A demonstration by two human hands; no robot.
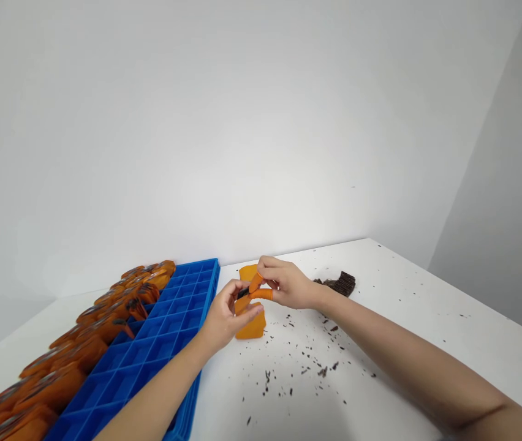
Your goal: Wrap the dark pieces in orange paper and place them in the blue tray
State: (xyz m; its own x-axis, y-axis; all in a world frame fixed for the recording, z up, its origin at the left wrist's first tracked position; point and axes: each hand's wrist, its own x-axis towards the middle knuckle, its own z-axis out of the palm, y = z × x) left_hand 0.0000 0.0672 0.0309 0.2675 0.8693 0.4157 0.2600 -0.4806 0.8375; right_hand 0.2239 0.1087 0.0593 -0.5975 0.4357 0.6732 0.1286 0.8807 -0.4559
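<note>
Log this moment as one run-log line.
left hand: holds orange piece | right hand: pinches small dark part, orange finger cots | left: blue grid tray | table: dark scraps

Your two bare forearms came in from the bottom of the frame and met just below its centre. Your left hand [228, 315] rose from the lower left, palm turned up and inward, fingers curled and thumb pointing right. Your right hand [288, 285] reached in from the lower right, wrist bent slightly, knuckles up. Its thumb and forefinger wore orange fingertip covers [261, 294] and were pinched together, touching your left fingertips
</note>
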